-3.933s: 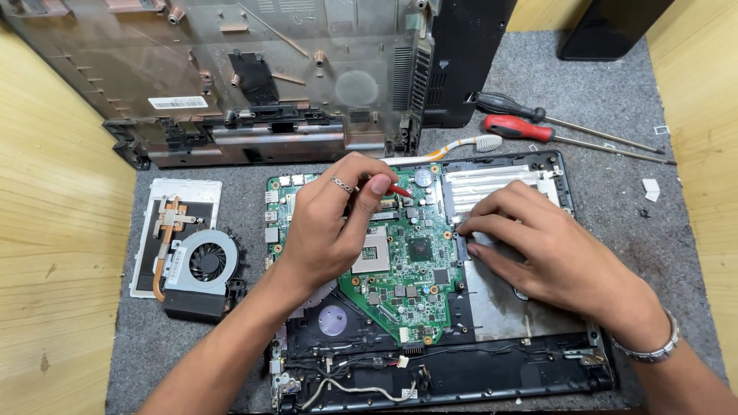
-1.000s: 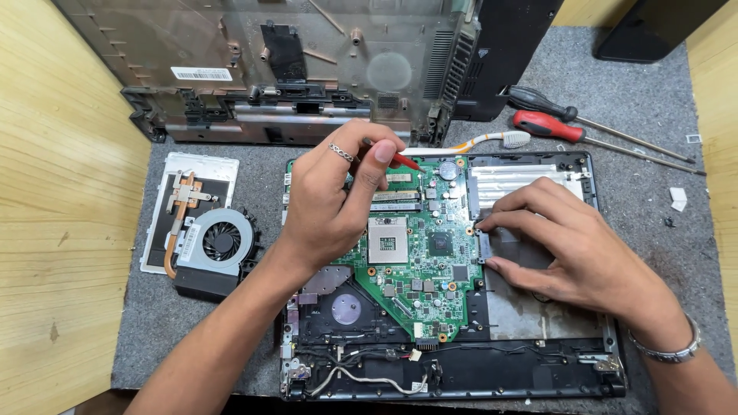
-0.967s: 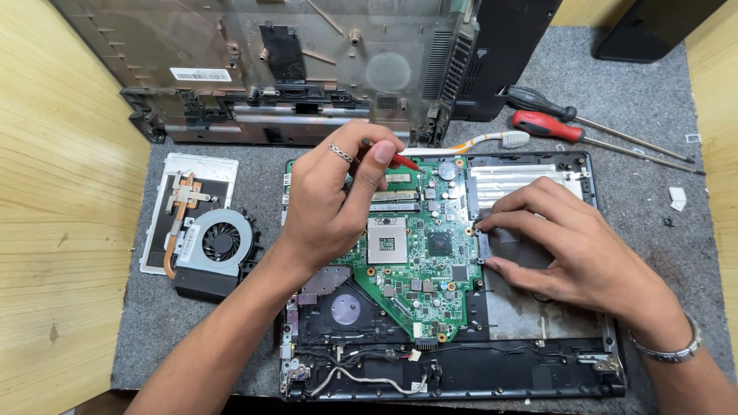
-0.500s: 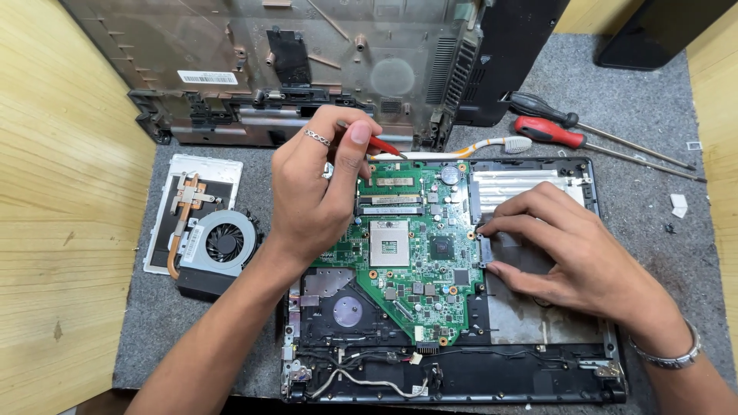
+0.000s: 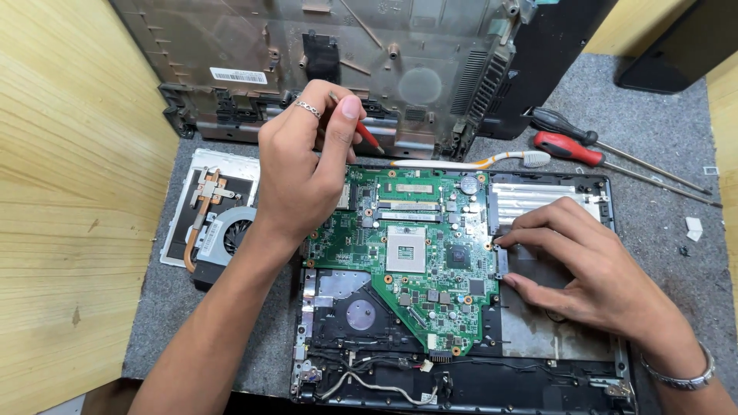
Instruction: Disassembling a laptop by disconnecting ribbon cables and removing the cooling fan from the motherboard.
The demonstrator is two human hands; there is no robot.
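Observation:
An opened laptop base (image 5: 553,350) lies on a grey mat with a green motherboard (image 5: 419,253) in it. My left hand (image 5: 304,165) is closed around a small red-handled screwdriver (image 5: 367,137), held above the board's top left corner, a ring on one finger. My right hand (image 5: 588,265) rests flat on the silver metal plate right of the board, fingertips touching the board's right edge. A bracelet circles that wrist.
A cooling fan with copper heat pipe (image 5: 219,227) lies left of the base on a white sheet. The removed laptop cover (image 5: 346,61) leans at the back. A toothbrush (image 5: 469,162) and two screwdrivers (image 5: 584,150) lie behind the base. Wooden walls stand on both sides.
My left hand has lifted up and to the left off the motherboard with the red screwdriver. My right hand has stayed on the plate at the board's right edge.

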